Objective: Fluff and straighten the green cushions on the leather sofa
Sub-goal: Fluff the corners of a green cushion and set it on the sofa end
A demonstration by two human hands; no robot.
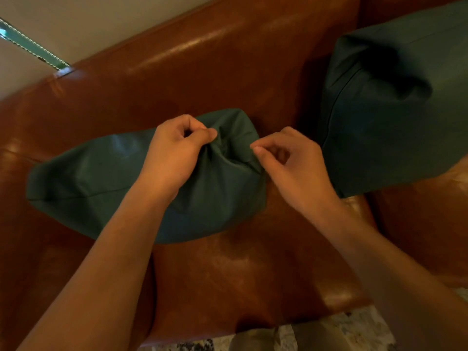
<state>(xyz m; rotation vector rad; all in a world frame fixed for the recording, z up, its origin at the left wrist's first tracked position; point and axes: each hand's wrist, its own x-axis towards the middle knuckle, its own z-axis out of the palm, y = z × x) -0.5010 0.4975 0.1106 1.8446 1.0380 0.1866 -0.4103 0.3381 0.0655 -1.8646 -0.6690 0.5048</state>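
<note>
Sofa [228, 72] seat: cushion [101, 178] lies left-right (both hands pinching).

Head view, steeply down, near sofa [228, 72]

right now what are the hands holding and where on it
Both hold the near cushion by its bunched top-right corner: the left hand pinches the fabric there, and the right hand pinches a fold just beside it.

From my remote seat it looked like a home living room: a brown leather sofa [228, 72] with green cushions [88, 183], patterned rug [342, 330].
</note>
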